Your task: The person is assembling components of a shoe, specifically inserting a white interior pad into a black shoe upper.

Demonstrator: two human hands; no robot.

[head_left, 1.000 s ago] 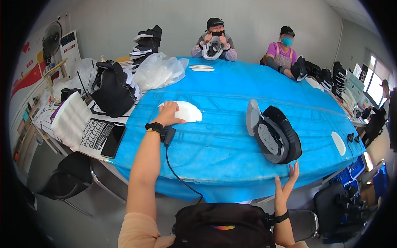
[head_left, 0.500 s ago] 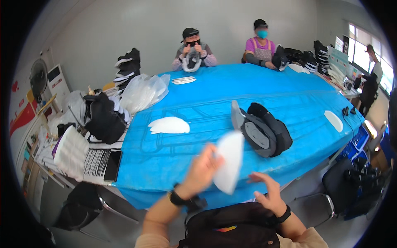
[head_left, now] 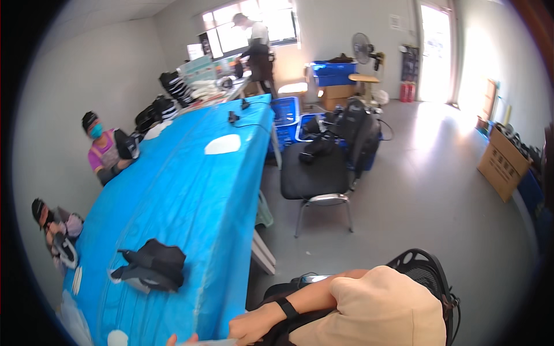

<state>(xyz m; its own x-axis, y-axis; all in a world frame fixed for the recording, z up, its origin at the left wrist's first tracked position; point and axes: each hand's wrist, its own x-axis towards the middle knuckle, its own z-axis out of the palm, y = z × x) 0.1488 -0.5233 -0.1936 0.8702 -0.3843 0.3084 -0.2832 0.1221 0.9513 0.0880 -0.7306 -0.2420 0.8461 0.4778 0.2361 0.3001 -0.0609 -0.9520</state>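
At the lower edge, the edge of a thin white sheet [head_left: 209,342] shows, mostly cut off by the frame. Fingertips of my left hand [head_left: 182,339] press at its left end; the rest of that hand is out of sight. My right hand [head_left: 249,326], with a black band at the wrist, has its fingers curled at the sheet's right end. On the blue-covered table [head_left: 196,202], to the left of my hands, lies a black-and-grey padded piece [head_left: 156,265], shaped like a shoe upper. A white half-oval sheet [head_left: 223,144] lies farther along the table.
Two people [head_left: 105,144] sit along the table's left side, handling dark padded pieces. Another person [head_left: 258,55] stands by the window. A black chair [head_left: 316,173] and blue crates [head_left: 285,112] stand right of the table. A cardboard box [head_left: 504,164] is at the far right.
The view has swung to the right, bringing the floor, chair and doorway into sight. My hands have come together low in the frame; my right hand was open and apart from the white sheet before.
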